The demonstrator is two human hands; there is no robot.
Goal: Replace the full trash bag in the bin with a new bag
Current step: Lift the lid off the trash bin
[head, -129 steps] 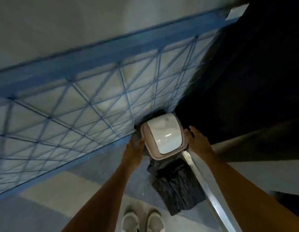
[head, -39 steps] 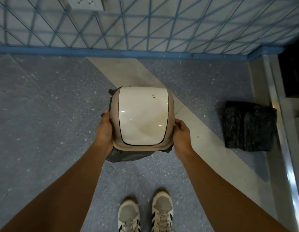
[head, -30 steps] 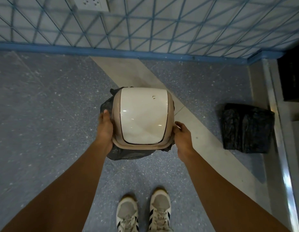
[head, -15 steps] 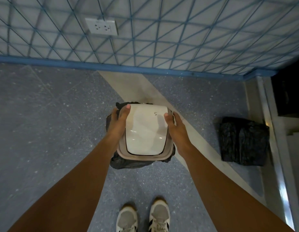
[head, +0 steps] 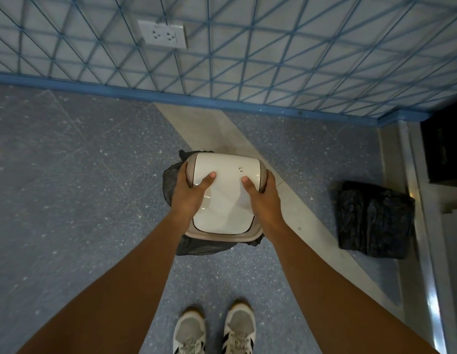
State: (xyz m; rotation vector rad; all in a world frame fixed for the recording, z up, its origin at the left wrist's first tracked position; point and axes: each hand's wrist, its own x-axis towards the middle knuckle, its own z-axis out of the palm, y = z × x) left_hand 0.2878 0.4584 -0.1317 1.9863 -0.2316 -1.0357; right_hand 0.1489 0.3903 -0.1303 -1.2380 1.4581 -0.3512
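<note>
Bin lid (head: 222,192), white with a beige rim, sits on the small bin on the speckled blue-grey floor (head: 81,187), and the black trash bag (head: 171,180) bulges out from under it on both sides. Left hand (head: 190,192) grips the lid's left edge, thumb lying on the white top and fingers curled over the side; right hand (head: 260,198) grips the right edge the same way. Half a second ago both hands reached further toward the lid's far end; now they sit nearer its middle. Folded black bags (head: 373,221) lie well apart to the right, white sneakers (head: 214,330) below, a wall socket (head: 162,34) on the tiled wall.
</note>
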